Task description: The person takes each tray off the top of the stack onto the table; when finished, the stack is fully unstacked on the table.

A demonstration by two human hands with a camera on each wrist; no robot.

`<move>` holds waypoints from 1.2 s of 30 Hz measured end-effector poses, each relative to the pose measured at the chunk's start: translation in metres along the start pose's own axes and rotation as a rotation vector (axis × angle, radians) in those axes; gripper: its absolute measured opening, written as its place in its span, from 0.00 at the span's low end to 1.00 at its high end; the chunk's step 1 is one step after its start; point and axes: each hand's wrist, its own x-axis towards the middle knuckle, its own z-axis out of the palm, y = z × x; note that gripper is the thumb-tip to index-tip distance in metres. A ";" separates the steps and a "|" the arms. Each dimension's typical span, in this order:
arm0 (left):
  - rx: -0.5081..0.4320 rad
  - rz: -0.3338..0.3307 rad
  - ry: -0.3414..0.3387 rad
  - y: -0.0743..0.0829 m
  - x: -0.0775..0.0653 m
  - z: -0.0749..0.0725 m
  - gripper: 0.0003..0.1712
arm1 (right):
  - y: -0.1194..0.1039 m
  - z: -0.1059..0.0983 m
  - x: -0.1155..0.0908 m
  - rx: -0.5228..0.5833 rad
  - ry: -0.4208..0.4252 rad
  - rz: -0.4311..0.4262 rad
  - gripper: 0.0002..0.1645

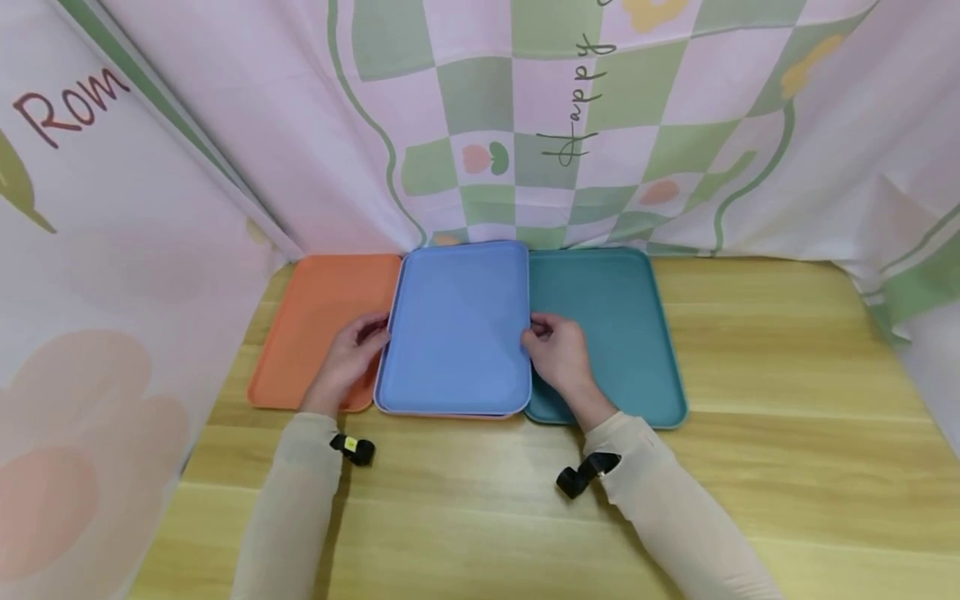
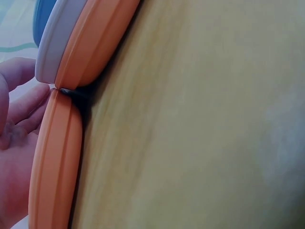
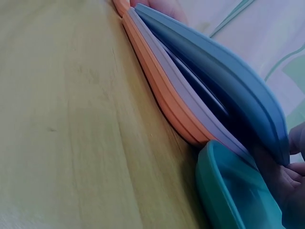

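Observation:
A blue tray point(image 1: 457, 325) lies in the middle over a lavender tray point(image 3: 176, 74) and an orange tray point(image 3: 157, 78), its right side raised with a dark gap beneath. My left hand point(image 1: 352, 354) holds the blue tray's left edge, its fingertips partly hidden. On the opposite edge, my right hand point(image 1: 558, 354) pinches the blue tray between thumb and fingers. Another orange tray point(image 1: 330, 308) sits under the left hand, against the stack. To the right, a teal tray point(image 1: 615, 333) extends below the right hand, its near left corner beside the stack.
All the trays rest on a wooden table point(image 1: 450, 500), near its back edge. Behind it hangs a patterned curtain point(image 1: 480, 100), and a printed cloth point(image 1: 112, 275) borders the left side. Each wrist carries a small black camera point(image 1: 358, 451).

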 end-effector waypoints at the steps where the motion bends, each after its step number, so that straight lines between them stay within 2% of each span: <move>1: 0.002 0.000 0.004 0.000 0.000 0.000 0.29 | 0.000 0.000 -0.001 0.000 0.004 -0.002 0.23; 6: -0.001 0.000 0.007 0.000 -0.001 -0.001 0.29 | -0.002 0.002 -0.002 0.004 0.026 -0.008 0.22; 12: -0.020 0.003 -0.007 -0.002 0.000 -0.001 0.29 | -0.002 0.005 -0.006 0.042 0.108 -0.041 0.20; 17: -0.010 -0.004 -0.012 -0.002 0.000 -0.001 0.30 | -0.001 0.006 -0.008 0.083 0.149 -0.032 0.19; 26: -0.023 0.005 -0.010 -0.001 0.001 -0.001 0.30 | 0.008 -0.003 -0.009 0.121 0.153 -0.034 0.18; 36: -0.001 -0.010 -0.011 0.002 -0.001 0.000 0.30 | 0.011 -0.026 -0.014 0.131 0.146 -0.016 0.19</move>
